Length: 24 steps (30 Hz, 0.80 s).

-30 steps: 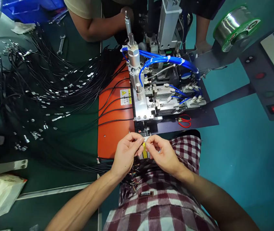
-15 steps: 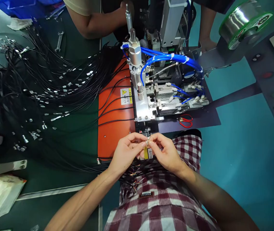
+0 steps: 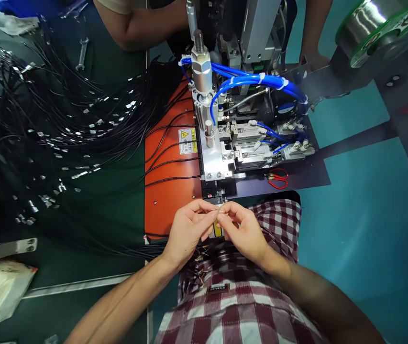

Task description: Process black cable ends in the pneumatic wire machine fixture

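Note:
My left hand (image 3: 186, 228) and my right hand (image 3: 246, 233) meet just in front of the machine, both closed in a pinch. Between the fingertips shows a bit of thin, pale wire (image 3: 220, 211); most of it is hidden by the fingers. Below them, a bundle of black cables (image 3: 142, 250) runs under my left wrist, and its stripped, coloured wire ends (image 3: 201, 258) lie at my lap. A yellow label (image 3: 218, 230) on the machine's front is partly covered by my hands. The metal machine (image 3: 211, 160) with its orange plate (image 3: 164, 210) stands right ahead.
Many black cables with metal-tipped ends (image 3: 78, 134) spread over the green table at left. A wrench (image 3: 82, 53) lies beyond them. Red-handled scissors (image 3: 278, 179) rest right of the machine. A solder spool (image 3: 369, 28) hangs upper right. Another person's arm (image 3: 153, 29) is behind the machine.
My fingertips have drawn slightly closer together, and my right hand has shifted a little left, covering more of the yellow label. The view has moved slightly.

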Tool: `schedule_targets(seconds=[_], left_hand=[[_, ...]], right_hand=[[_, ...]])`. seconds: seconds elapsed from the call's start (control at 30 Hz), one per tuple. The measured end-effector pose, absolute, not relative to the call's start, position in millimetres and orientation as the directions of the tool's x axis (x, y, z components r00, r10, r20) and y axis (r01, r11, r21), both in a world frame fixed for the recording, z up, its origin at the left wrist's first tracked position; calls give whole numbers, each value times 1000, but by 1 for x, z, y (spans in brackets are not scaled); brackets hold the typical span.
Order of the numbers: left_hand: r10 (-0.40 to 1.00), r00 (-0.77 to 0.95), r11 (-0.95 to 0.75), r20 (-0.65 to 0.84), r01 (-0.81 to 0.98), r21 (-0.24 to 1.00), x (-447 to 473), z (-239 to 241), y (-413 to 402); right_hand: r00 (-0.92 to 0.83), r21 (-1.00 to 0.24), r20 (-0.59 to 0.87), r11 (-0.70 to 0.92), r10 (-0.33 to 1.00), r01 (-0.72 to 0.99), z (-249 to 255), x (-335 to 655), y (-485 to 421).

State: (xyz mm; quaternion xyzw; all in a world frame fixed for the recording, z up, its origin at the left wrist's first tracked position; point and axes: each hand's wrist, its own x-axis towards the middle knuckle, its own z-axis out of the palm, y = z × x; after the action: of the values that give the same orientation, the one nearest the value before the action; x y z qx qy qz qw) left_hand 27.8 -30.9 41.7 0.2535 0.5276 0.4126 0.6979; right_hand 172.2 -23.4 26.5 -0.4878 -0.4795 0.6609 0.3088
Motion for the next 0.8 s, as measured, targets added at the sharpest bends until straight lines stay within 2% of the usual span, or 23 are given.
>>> schedule_targets(seconds=[0.1, 0.2, 0.37, 0.53, 0.8], left_hand=[[840, 65, 532, -539, -298, 793, 29, 41, -30], [830, 52, 544, -556, -303, 783, 28, 40, -28], [823, 81, 561, -563, -275, 781, 24, 39, -28], [819, 95, 571, -565, -223, 790, 22, 38, -28], [821, 83, 571, -565, -164, 804, 25, 42, -29]], right_hand=[[-303, -957, -275, -229, 912, 178, 23, 176, -22], [-331, -953, -258, -183, 907, 242, 23, 186, -15], [-314, -956, -258, -196, 914, 216, 29, 197, -3], [-380, -972, -221, -170, 898, 163, 33, 197, 5], [-447, -967, -153, -41, 881, 251, 39, 199, 16]])
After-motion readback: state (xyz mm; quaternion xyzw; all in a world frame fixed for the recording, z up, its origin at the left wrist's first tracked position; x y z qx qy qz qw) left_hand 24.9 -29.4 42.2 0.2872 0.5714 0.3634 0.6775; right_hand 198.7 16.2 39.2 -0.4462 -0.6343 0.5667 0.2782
